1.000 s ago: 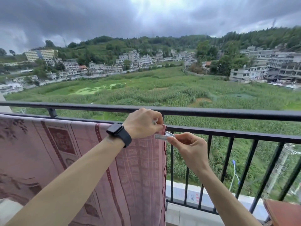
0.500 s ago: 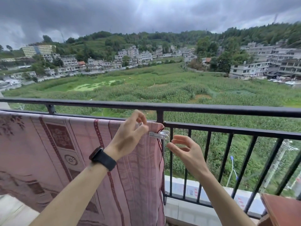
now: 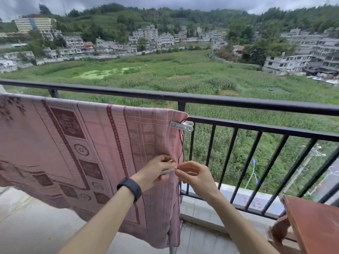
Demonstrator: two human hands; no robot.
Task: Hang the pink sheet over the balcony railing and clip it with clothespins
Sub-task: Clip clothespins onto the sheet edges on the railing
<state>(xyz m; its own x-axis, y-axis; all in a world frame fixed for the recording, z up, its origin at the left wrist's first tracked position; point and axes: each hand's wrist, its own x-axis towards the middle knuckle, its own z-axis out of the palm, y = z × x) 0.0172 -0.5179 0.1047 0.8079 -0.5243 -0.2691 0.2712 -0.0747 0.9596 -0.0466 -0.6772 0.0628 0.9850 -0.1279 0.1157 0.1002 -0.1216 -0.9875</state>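
Note:
The pink patterned sheet [image 3: 82,143] hangs over the lower bar of the black balcony railing [image 3: 256,128]. A white clothespin [image 3: 180,125] is clipped at the sheet's top right corner, just under the bar. Lower down, by the sheet's right edge, both hands meet. My left hand [image 3: 154,173], with a black watch on its wrist, curls its fingers round a second white clothespin [image 3: 168,171]. My right hand [image 3: 194,177] pinches that clothespin's right end with thumb and forefinger. Most of this clothespin is hidden by my fingers.
The railing's top bar [image 3: 238,102] runs across the whole view, with vertical bars below on the right. A brown wooden table [image 3: 315,222] stands at the lower right, close to my right arm. A grey tiled floor [image 3: 36,226] lies under the sheet.
Both hands let go of the clothespin clipped at the top corner and dropped down along the sheet's right edge. They now hold a second clothespin between them.

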